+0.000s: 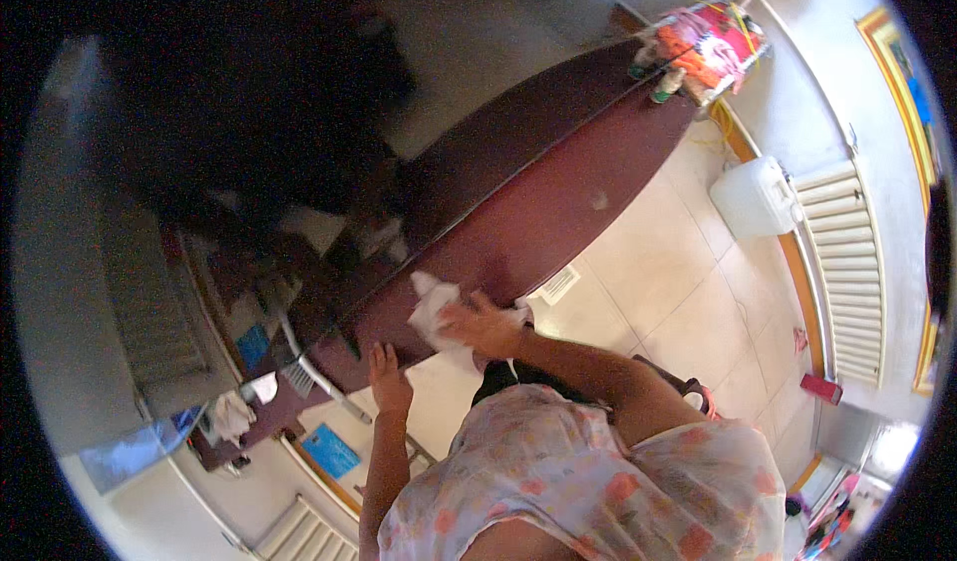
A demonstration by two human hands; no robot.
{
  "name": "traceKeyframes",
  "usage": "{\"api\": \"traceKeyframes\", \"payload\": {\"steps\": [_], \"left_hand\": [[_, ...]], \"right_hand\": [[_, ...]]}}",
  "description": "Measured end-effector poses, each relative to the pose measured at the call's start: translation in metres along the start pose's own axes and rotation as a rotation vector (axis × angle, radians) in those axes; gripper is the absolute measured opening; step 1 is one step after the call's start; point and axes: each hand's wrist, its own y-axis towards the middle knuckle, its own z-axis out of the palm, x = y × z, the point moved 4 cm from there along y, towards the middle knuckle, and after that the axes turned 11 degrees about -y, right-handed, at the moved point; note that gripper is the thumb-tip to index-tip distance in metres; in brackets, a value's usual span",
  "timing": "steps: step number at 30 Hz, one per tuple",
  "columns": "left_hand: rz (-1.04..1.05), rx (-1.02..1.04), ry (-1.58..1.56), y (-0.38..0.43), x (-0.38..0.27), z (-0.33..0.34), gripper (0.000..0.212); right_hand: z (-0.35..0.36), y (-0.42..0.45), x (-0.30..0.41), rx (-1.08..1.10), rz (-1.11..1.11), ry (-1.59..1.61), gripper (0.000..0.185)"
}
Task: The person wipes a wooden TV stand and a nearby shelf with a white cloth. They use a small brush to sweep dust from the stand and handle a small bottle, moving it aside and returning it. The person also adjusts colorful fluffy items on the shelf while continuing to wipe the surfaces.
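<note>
A white cloth [432,308] lies bunched on the dark red tabletop [523,210], near its front edge. My right hand [482,325] presses on the cloth with spread fingers. To its left, my left hand [387,370] rests its fingertips on the table's edge and holds nothing. Behind the tabletop rises a dark glossy panel [478,120], which mirrors the cloth and parts of the room. A pale metal-looking handle or frame [329,389] crosses the table's left part.
Colourful cloths [703,45] are heaped at the table's far right end, beside a small bottle [668,84]. A white plastic canister [755,196] stands on the tiled floor by a radiator [841,269]. A blue flat object [330,450] and a crumpled pale cloth [233,415] are at lower left.
</note>
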Motion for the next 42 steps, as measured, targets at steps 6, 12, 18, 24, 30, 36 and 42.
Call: {"api": "traceKeyframes", "payload": {"steps": [6, 12, 18, 24, 30, 36, 42], "left_hand": [[-0.074, -0.102, -0.295, -0.063, -0.003, 0.0, 0.057], [-0.32, -0.074, -0.445, -0.181, 0.028, 0.039, 0.049], [-0.665, -0.077, -0.654, -0.278, 0.079, 0.097, 0.045], [-0.79, -0.303, -0.79, -0.285, 0.101, 0.12, 0.036], [-1.185, -0.672, -1.953, -0.175, 0.088, 0.046, 0.02], [-0.838, -0.636, -2.041, -0.153, 0.146, 0.049, 0.022], [-0.961, -0.686, -2.004, -0.158, 0.169, 0.043, 0.018]], "right_hand": [[0.011, -0.066, -0.146, -0.009, 0.933, -0.175, 0.065], [-0.002, 0.068, -0.046, 0.015, 0.524, -0.207, 0.068], [0.0, 0.165, 0.097, -0.109, 0.128, 0.13, 0.066], [-0.011, 0.11, 0.082, 0.038, -0.167, -0.022, 0.067], [-0.017, 0.123, 0.104, -0.07, -0.577, -0.056, 0.055], [-0.017, 0.218, 0.174, -0.14, -0.195, 0.126, 0.056], [-0.003, 0.208, 0.164, -0.06, -0.277, 0.212, 0.059]]}}
